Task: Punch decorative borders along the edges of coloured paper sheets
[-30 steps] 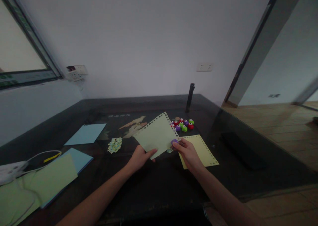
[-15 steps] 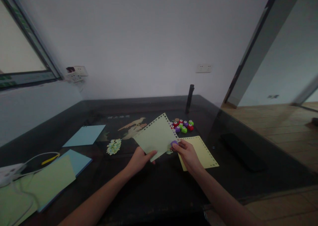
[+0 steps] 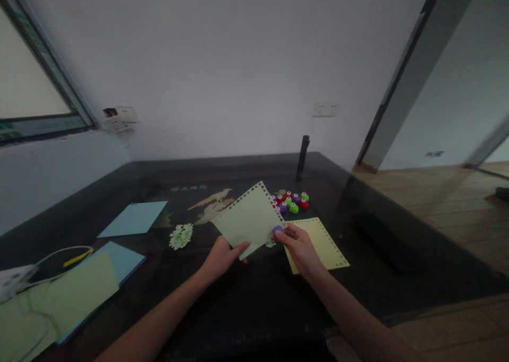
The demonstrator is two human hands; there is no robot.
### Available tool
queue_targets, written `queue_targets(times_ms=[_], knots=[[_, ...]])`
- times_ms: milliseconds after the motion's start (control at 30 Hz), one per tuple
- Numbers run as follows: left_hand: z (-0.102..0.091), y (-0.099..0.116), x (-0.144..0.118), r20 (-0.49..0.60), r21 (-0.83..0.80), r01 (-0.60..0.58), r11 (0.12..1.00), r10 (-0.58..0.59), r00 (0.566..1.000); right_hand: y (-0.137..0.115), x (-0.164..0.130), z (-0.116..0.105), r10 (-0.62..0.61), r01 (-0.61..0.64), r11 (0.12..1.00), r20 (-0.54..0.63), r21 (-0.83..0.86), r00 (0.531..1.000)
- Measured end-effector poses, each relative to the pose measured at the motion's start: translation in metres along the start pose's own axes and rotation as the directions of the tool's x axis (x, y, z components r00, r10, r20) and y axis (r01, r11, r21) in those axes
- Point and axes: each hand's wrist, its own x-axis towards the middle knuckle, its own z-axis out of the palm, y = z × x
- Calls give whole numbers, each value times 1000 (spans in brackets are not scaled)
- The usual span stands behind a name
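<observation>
The left hand (image 3: 224,255) is pinched on the near corner of one pale green sheet (image 3: 247,220), thumb on top, holding it tilted above the dark table (image 3: 254,298). The right hand (image 3: 299,245) is clamped around a small purple punch (image 3: 277,229) set on that sheet's right edge, at about 3 o'clock from the left hand. The sheet carries a row of small punched holes along its two far edges; the rest of it is plain. Just under and at 4 o'clock of the right hand lies one yellow sheet (image 3: 322,243), its borders punched the same way. At 12 o'clock from the right hand sits a cluster of small punches (image 3: 290,202), red, green and purple, roughly nine, though I cannot count them exactly. Beyond them stands one dark upright post (image 3: 301,158). At 9 o'clock from the left hand is a little heap of paper cut-outs (image 3: 180,236), then two blue sheets (image 3: 133,219), and a green sheet (image 3: 59,298) near white cables (image 3: 24,277) at the table's left end.
</observation>
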Motion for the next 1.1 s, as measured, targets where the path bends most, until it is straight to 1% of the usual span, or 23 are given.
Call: queue_targets(times_ms=[200, 367, 433, 600, 767, 1000, 1100], knots=[[-3, -5, 1, -9, 23, -17, 1000, 17, 1000, 0, 1, 1, 12, -12, 1000, 4, 22, 1000], [-7, -1, 1, -84, 69, 7, 998, -1, 996, 0, 11, 4, 3, -3, 1000, 12, 19, 1000], [-9, 0, 1, -100, 72, 15, 997, -8, 995, -1, 16, 8, 3, -4, 1000, 20, 21, 1000], [-14, 1, 3, -98, 94, 30, 995, -21, 995, 1, 25, 14, -1, -1, 998, 26, 64, 1000], [-15, -3, 4, -80, 102, 14, 995, -5, 997, 6, 24, 12, -2, 0, 999, 36, 42, 999], [-13, 0, 4, -89, 45, 6, 999, -2, 996, 7, 22, 9, 8, -10, 999, 43, 40, 999], [-14, -2, 4, -88, 36, -6, 999, 9, 996, 4, 21, 10, 25, -26, 999, 42, 24, 999]])
